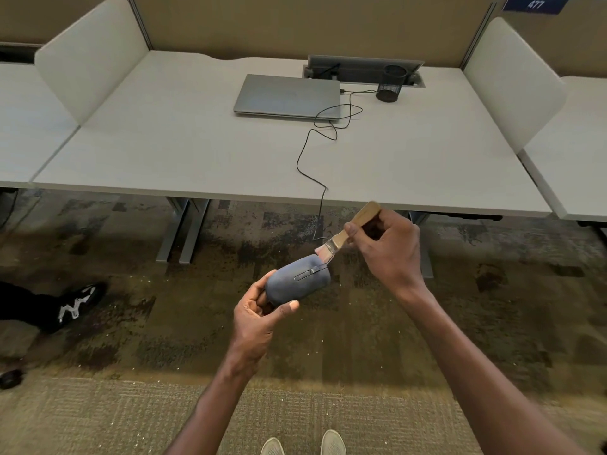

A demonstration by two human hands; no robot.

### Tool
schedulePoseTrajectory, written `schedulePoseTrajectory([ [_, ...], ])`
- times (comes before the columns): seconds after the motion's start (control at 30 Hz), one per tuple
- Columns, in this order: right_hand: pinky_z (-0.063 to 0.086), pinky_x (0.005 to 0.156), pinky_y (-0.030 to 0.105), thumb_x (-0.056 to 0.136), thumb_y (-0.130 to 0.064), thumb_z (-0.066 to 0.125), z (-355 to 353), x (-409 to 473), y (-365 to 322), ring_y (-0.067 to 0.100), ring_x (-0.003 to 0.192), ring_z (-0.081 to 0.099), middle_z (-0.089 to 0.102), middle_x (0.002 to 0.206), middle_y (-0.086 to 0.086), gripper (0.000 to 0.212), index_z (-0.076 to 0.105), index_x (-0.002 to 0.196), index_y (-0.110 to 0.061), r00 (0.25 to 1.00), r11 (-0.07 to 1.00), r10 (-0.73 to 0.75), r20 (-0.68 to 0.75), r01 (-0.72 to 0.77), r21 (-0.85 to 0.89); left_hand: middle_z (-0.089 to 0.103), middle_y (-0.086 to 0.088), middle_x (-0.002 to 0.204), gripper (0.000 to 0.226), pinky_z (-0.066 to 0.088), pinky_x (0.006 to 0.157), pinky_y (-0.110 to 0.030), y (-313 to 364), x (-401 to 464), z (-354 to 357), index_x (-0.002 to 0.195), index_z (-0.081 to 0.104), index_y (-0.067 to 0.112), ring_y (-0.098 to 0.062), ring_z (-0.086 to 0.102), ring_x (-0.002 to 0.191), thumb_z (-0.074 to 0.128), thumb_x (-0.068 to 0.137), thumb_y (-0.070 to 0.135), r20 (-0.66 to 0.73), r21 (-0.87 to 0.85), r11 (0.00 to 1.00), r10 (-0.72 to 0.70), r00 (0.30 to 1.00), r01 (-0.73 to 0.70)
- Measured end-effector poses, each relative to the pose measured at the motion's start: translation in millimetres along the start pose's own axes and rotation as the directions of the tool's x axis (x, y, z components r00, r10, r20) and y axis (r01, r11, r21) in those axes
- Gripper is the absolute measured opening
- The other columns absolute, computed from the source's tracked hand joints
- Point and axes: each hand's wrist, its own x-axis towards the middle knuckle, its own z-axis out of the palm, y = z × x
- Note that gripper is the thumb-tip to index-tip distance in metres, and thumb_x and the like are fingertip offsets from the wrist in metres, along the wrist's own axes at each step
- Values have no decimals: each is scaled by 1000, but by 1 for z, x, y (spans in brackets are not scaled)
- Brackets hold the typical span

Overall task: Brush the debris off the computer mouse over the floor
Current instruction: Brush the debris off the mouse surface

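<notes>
Over carpet (328,339), brush (341,239) on mouse (295,284)

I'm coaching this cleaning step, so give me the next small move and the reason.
Probably sweep the brush down along the mouse toward its rear. Its bristles sit at the front edge by the cable, the right hand grips the handle, the left hand holds the mouse over the carpet.

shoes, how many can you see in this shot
3: a black shoe with white markings on the carpet at left, and two light shoes, and, at the bottom edge. Others may be hidden.
</notes>
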Motion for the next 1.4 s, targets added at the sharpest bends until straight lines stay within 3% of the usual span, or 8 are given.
schedulePoseTrajectory([
  [0.1, 63, 66, 31, 88, -25, 77, 1, -3, 6, 11, 72, 73, 74, 78, -4, 11, 73, 91, -15, 998, 998, 56, 37, -56, -2, 77, 3, 115, 78, 58, 85, -19, 0, 1, 0, 128, 60, 20, -10, 72, 109, 86, 56, 7, -5, -18, 1000, -4, 1000, 4],
  [0.27, 53, 60, 8, 90, -24, 75, -1, -7, 11, 8, 73, 71, 73, 81, -3, 14, 72, 96, -11, 998, 995, 60, -14, -61, -82, 77, 3, 115, 77, 59, 87, -21, -1, 1, -4, 125, 61, 23, -11, 72, 109, 88, 54, 10, -14, -31, 1000, -7, 1000, 6],
  [0.5, 63, 67, 33, 89, -25, 76, 1, -5, 5, 9, 73, 73, 74, 81, -5, 11, 72, 93, -16, 996, 998, 62, 64, -63, 25, 76, 1, 118, 83, 58, 87, -21, 1, 1, 0, 126, 62, 23, -11, 71, 111, 91, 49, 17, 0, -36, 999, -14, 1000, 14],
  [0.67, 63, 69, 32, 90, -19, 75, 0, 1, 5, 7, 78, 72, 74, 83, -9, 5, 73, 94, -16, 1000, 999, 3, 25, -4, 45, 76, 3, 116, 78, 58, 84, -19, -1, -2, -3, 129, 60, 21, -11, 71, 110, 89, 57, 10, 14, -1, 1000, -7, 1000, 7],
  [0.93, 62, 81, 34, 88, 13, 60, -4, -4, 7, 11, 90, 74, 76, 89, -6, 30, 73, 95, -13, 947, 980, -172, 271, 136, 146, 77, 6, 114, 76, 58, 84, -19, 2, 0, 0, 126, 61, 23, -10, 71, 109, 88, 56, 12, -24, -17, 1000, 7, 1000, -8],
  [1.1, 62, 79, 37, 88, 9, 61, -14, -4, 7, 11, 88, 72, 75, 87, -9, 31, 72, 92, -19, 923, 987, -161, 350, 142, 80, 76, 1, 115, 71, 59, 84, -21, 2, 3, 0, 122, 63, 24, -11, 71, 109, 87, 57, 8, -88, -52, 998, 21, 996, -25],
  [1.27, 62, 73, 38, 90, -13, 74, -10, -2, -8, 9, 81, 72, 75, 85, -10, 5, 75, 93, -17, 972, 990, -139, 188, 130, 60, 70, -4, 123, 73, 59, 83, -20, 2, 4, 3, 122, 62, 27, -9, 71, 110, 87, 56, 9, -94, -30, 999, 40, 995, -43],
  [1.4, 59, 65, 32, 91, -19, 74, 4, -8, -22, 8, 72, 69, 73, 80, -2, 9, 74, 93, -10, 975, 984, -164, 152, 172, -38, 69, -7, 125, 71, 59, 83, -19, 1, 3, 9, 120, 62, 30, -9, 71, 110, 88, 58, 9, -92, 9, 998, 67, 993, -67],
])
